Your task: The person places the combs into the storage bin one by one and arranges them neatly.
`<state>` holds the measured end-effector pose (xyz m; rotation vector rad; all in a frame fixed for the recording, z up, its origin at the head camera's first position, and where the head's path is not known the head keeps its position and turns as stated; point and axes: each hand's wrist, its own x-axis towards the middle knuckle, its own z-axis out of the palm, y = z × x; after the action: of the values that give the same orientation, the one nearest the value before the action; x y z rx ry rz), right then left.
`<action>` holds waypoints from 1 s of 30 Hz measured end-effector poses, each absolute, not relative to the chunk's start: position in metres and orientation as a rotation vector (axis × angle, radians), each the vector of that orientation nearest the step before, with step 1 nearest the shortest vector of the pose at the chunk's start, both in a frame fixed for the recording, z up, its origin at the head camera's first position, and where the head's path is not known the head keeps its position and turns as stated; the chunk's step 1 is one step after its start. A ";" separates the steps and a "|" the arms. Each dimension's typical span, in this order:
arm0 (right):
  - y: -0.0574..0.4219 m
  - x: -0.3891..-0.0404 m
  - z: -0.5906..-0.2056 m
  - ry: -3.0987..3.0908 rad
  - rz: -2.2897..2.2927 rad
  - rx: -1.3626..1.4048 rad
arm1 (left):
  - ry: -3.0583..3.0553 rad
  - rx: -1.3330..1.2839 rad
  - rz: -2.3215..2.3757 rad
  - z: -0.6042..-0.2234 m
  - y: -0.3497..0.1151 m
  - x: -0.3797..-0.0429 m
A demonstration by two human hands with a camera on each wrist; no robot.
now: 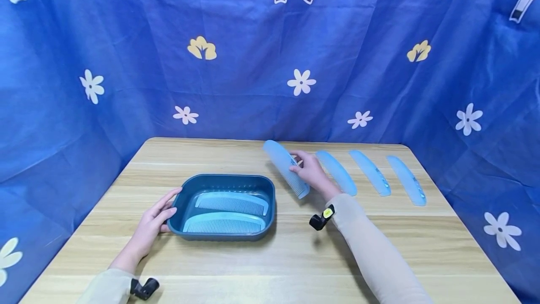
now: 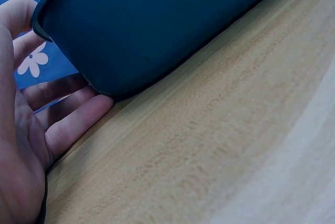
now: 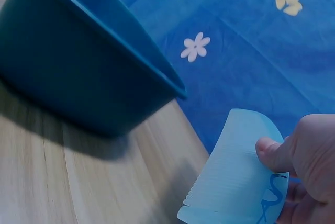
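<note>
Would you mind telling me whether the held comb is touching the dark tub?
Apart. The right wrist view shows a plain gap, with curtain and tabletop visible between the held comb and the dark tub.

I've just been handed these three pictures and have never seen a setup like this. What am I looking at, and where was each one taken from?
No machine here, just a person's two bare hands. The wide picture comes from a camera on the head, looking forward and down; the other two come from cameras on the left and right wrists. The left hand holds one end of a dark teal basin, with two light blue combs inside. The right hand pinches another comb. Three more combs lie towards the right of the wooden table. Behind hangs a blue cloth with flowers.
</note>
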<state>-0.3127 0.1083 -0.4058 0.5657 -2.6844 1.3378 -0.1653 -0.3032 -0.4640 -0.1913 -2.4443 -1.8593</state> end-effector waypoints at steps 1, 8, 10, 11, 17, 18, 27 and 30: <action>0.106 -0.312 -0.404 -2.680 1.344 0.573 | -2.443 -0.193 -1.861 -0.464 -0.303 -0.165; 0.092 -0.301 -0.391 -2.683 1.411 0.599 | -2.446 -0.188 -1.852 -0.463 -0.303 -0.165; 0.088 -0.298 -0.387 -2.682 1.415 0.617 | -2.446 -0.186 -1.851 -0.463 -0.303 -0.164; 0.086 -0.297 -0.386 -2.682 1.415 0.629 | -2.445 -0.184 -1.851 -0.464 -0.303 -0.164; 0.074 -0.293 -0.379 -2.663 1.410 0.704 | -2.446 -0.182 -1.846 -0.466 -0.303 -0.163; 0.072 -0.293 -0.378 -2.658 1.411 0.717 | -2.445 -0.182 -1.846 -0.466 -0.302 -0.163; 0.050 -0.285 -0.374 -2.666 1.427 0.828 | -2.444 -0.187 -1.834 -0.464 -0.303 -0.165; 0.042 -0.282 -0.374 -2.671 1.435 0.861 | -2.442 -0.189 -1.843 -0.464 -0.303 -0.166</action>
<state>-0.2821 0.0423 -0.3739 0.8612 -2.6712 1.4348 -0.1662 -0.3028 -0.4640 -0.1894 -2.4422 -1.8434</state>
